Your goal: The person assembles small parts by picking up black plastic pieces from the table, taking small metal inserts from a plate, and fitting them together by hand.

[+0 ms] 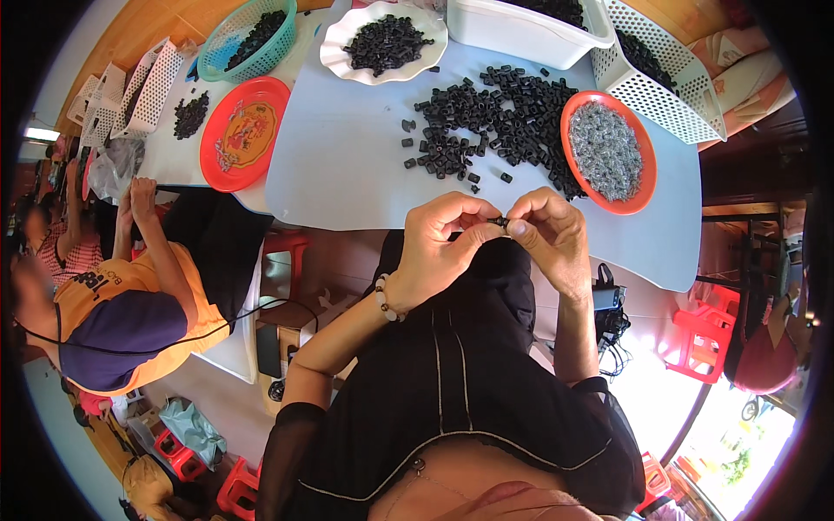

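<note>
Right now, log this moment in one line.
left hand: pinching small black part | right hand: pinching same part | behind: black parts pile, orange plate

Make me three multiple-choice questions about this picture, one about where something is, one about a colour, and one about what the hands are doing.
1. Where does the pile of small black pieces lie?
A. loose on the table, left of the red plate of grey parts
B. on the floor
C. on the person's lap

2. What colour is the basket at the top left?
A. yellow
B. green
C. black

3. What are the left hand and right hand doing?
A. resting flat on the table
B. both pinching one small black piece between them
C. lifting a plate

Answers: 1 A, the pile spreads on the table beside the red plate; 2 B, its mesh is green; 3 B, fingertips meet on the piece.
</note>
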`<state>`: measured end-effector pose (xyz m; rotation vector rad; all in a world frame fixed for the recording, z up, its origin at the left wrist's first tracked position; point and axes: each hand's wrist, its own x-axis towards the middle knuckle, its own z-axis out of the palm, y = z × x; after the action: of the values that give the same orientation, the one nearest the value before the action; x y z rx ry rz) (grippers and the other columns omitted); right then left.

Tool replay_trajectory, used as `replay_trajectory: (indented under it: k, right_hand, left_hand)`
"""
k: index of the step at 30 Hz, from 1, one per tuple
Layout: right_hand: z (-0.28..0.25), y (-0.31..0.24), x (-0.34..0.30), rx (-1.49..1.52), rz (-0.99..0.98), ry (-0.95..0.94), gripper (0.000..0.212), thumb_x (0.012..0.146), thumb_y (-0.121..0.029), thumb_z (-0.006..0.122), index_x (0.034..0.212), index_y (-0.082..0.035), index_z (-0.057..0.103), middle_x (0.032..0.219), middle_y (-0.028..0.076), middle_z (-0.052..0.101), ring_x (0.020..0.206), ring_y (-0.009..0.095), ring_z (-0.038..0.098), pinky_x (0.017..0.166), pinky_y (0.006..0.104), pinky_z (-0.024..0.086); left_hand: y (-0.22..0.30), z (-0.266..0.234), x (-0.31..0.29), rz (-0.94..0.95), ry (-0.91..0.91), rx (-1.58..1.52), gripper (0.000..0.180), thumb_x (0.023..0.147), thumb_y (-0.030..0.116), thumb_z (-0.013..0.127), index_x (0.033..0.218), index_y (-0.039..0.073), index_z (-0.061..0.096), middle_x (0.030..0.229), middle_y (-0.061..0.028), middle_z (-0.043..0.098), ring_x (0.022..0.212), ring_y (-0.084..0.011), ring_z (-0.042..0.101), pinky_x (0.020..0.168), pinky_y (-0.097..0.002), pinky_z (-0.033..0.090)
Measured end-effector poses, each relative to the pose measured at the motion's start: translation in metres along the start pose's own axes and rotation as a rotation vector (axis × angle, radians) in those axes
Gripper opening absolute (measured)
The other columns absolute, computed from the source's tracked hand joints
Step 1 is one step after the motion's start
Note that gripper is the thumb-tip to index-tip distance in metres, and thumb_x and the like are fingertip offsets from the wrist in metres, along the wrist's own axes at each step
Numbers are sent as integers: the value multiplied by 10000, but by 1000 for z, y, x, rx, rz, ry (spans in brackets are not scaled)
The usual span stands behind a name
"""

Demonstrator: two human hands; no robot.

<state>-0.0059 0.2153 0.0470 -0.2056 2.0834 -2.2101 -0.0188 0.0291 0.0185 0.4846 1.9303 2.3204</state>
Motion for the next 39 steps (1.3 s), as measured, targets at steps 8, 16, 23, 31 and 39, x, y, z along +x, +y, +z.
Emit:
replay_trajectory:
  k: [8, 16, 23, 31, 39]
  right_hand:
    - [-10, 1, -2, -105, -73, -74, 163, 833, 18, 755, 971, 14, 668, 943, 46, 653, 869, 119, 628, 795, 269, 511]
    - [-10, 7, -4, -5, -71, 33, 157, 852, 11, 743, 982, 16, 655, 944, 43, 641, 851, 107, 613, 796, 253, 510]
    - [-14, 22, -6, 212, 12, 26, 161, 892, -63, 735, 999, 7, 637, 897, 37, 656, 839, 95, 612, 772, 243, 499]
    - [-12, 25, -6, 363, 89, 73, 174, 892, -129, 739, 959, -14, 628, 867, 75, 640, 771, 130, 584, 692, 261, 464]
    - [-10, 32, -8, 510, 116, -13, 247, 851, -218, 779, 853, -30, 618, 795, 73, 613, 701, 118, 521, 630, 250, 412]
  left_hand:
    - [3, 2, -2, -98, -30, -142, 152, 888, -2, 724, 1021, -49, 670, 899, -63, 669, 804, -86, 615, 712, -229, 518]
    - [-1, 2, -2, -62, -5, -126, 154, 866, -44, 722, 1013, -48, 678, 927, -69, 665, 820, -93, 640, 740, -232, 534]
    - [1, 4, -1, 0, 9, -61, 136, 852, -56, 724, 983, -33, 696, 931, -74, 656, 823, -106, 642, 752, -244, 538]
    - [1, 8, -1, 7, 14, -42, 147, 842, -50, 736, 983, -30, 696, 938, -78, 665, 813, -113, 645, 750, -250, 540]
    - [-1, 3, -4, -17, -71, 15, 171, 852, -106, 700, 1016, -77, 658, 987, -106, 640, 892, -159, 666, 814, -281, 569]
